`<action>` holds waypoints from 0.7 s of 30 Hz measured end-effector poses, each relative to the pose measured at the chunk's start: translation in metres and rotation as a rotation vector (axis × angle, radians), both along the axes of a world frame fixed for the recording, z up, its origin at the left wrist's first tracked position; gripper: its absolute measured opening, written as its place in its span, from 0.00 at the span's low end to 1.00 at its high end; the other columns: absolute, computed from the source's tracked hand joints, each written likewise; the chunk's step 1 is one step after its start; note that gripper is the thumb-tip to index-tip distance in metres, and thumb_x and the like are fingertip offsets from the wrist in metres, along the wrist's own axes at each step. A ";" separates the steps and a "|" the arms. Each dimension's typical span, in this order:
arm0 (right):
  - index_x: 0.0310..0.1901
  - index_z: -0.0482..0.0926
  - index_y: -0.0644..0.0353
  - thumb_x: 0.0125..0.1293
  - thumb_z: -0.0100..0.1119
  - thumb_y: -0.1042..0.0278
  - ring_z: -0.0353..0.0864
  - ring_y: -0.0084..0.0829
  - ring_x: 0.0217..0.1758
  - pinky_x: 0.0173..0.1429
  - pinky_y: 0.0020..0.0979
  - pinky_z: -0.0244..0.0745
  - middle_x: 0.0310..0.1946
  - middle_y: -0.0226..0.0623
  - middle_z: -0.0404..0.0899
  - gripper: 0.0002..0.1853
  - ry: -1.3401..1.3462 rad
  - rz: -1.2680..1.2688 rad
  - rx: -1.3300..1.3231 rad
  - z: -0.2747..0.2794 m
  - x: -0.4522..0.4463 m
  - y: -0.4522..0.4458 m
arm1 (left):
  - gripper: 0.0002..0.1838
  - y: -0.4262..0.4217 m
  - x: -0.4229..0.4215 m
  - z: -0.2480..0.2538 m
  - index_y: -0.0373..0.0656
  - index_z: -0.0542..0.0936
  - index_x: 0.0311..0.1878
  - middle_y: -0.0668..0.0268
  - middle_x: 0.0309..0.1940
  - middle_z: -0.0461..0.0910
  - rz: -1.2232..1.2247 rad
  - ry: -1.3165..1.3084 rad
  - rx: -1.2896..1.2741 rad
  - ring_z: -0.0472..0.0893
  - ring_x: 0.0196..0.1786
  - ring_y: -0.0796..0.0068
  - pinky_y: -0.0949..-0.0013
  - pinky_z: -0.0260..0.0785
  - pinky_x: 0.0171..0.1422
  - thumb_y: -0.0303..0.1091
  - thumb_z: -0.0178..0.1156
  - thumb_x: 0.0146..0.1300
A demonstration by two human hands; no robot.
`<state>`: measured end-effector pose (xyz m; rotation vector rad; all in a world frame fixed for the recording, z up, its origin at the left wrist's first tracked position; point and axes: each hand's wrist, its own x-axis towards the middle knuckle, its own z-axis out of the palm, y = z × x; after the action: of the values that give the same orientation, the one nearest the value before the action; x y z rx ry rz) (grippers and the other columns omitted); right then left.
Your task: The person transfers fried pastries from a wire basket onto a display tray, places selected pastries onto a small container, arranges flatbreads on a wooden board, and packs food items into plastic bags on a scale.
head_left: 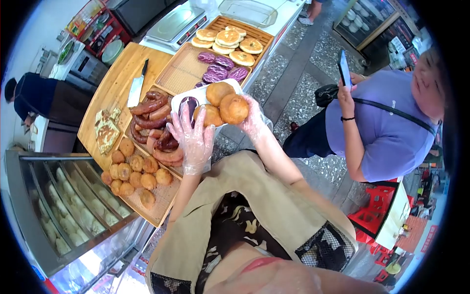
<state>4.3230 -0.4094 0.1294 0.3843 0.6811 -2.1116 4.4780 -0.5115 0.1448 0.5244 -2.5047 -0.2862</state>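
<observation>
The right hand (253, 117), in a clear plastic glove, has its grip closed on the near right side of a white tray (201, 92), partly hidden by the golden buns (234, 109) at that end. The left hand (192, 142), gloved too, has a wide grip, its fingers spread over the tray's left part beside a dark purple bun (188, 104); whether the fingertips press on food or tray, I cannot tell. Three golden buns show on the tray, crowded together and touching. The step in hand reads as supporting and steadying this loaded tray, and any move with it would call for a level hold, since the buns sit close to the rim. Just beyond lies a wicker tray with purple rolls (219, 71) and pale flat cakes (228, 37), and behind it a scale (177, 23). Left of the hands, sausages (149, 109) lie heaped in a basket, with round fried balls (136, 164) nearer the body. On the wooden desk (93, 115) rest a cleaver (136, 89) and folded flatbread (106, 131). To the right, across from the hands, a person in a purple shirt (387, 117) holds up a phone (344, 68).
</observation>
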 end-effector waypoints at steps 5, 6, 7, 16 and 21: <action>0.52 0.70 0.61 0.63 0.48 0.58 0.77 0.42 0.55 0.61 0.48 0.72 0.51 0.44 0.75 0.20 -0.031 -0.048 0.007 -0.005 -0.003 0.011 | 0.26 0.004 -0.004 -0.003 0.51 0.73 0.63 0.51 0.70 0.55 -0.043 -0.003 -0.001 0.49 0.71 0.35 0.31 0.35 0.69 0.48 0.52 0.62; 0.52 0.70 0.61 0.63 0.47 0.58 0.77 0.42 0.55 0.61 0.49 0.72 0.51 0.44 0.75 0.20 -0.052 -0.052 0.018 -0.004 -0.003 0.013 | 0.26 0.005 -0.004 -0.002 0.51 0.73 0.63 0.51 0.70 0.55 -0.049 0.000 -0.002 0.49 0.71 0.35 0.31 0.35 0.69 0.48 0.52 0.62; 0.52 0.70 0.61 0.63 0.47 0.58 0.77 0.42 0.55 0.61 0.49 0.72 0.51 0.44 0.75 0.20 -0.050 -0.058 0.016 -0.005 -0.003 0.016 | 0.26 0.006 -0.005 -0.001 0.51 0.72 0.64 0.51 0.71 0.54 -0.072 0.004 0.006 0.48 0.72 0.36 0.32 0.34 0.70 0.47 0.50 0.63; 0.55 0.69 0.61 0.64 0.47 0.57 0.75 0.44 0.57 0.63 0.50 0.70 0.54 0.45 0.73 0.22 -0.033 -0.125 -0.039 -0.008 -0.001 0.031 | 0.26 0.015 -0.011 0.006 0.49 0.71 0.64 0.50 0.70 0.54 -0.146 0.015 0.041 0.47 0.71 0.35 0.33 0.31 0.71 0.45 0.49 0.63; 0.55 0.70 0.61 0.64 0.47 0.57 0.76 0.43 0.56 0.62 0.49 0.71 0.52 0.43 0.75 0.21 -0.048 -0.195 0.001 -0.004 0.002 0.035 | 0.26 0.018 -0.013 0.004 0.49 0.70 0.65 0.50 0.70 0.55 -0.169 0.046 0.047 0.49 0.71 0.34 0.31 0.33 0.70 0.45 0.50 0.63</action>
<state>4.3247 -0.3742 0.1254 0.5180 0.6381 -2.2776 4.4645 -0.4936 0.1483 0.3203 -2.5063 -0.4181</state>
